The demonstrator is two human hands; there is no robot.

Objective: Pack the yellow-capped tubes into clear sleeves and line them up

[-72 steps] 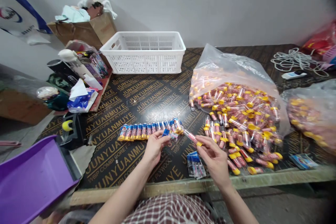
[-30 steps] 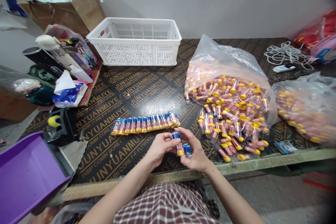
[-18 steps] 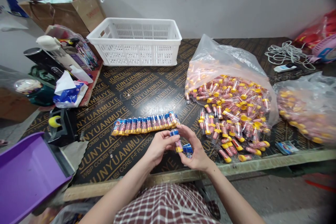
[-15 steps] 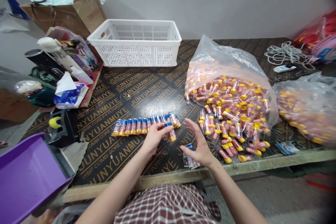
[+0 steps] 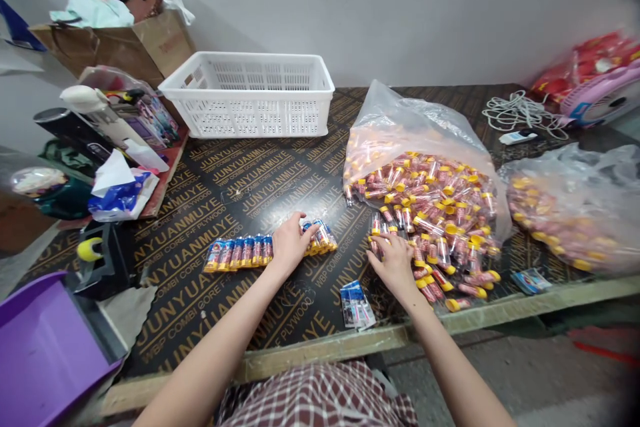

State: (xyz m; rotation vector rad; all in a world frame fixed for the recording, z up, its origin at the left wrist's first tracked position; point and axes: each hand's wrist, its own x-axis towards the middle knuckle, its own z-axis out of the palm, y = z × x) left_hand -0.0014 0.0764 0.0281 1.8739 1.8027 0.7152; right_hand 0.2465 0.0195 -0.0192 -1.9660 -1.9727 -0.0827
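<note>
My left hand (image 5: 291, 241) rests over the middle of a row of small tubes with blue-topped labels and yellow ends (image 5: 234, 253). Its thumb stands apart from the forefinger, and part of the row is hidden beneath it. At the near left edge of a loose pile, my right hand (image 5: 394, 265) has its fingers spread over clear tubes with yellow caps and reddish contents (image 5: 443, 250). Some tubes under those fingers are hidden. Between the hands, close to the table edge, lies a small stack of blue-and-white printed labels (image 5: 357, 305).
A clear plastic bag (image 5: 425, 121) spills the pile; another filled bag (image 5: 565, 213) sits to its right. Behind stands a white basket (image 5: 255, 113). A tape dispenser (image 5: 107, 260) and purple dustpan (image 5: 50, 347) are at left, a white cable (image 5: 523, 113) at back right.
My left hand has set the labelled tube it held down at the row, and its fingers have parted. My right hand has moved right onto the loose pile. The view has shifted slightly.
</note>
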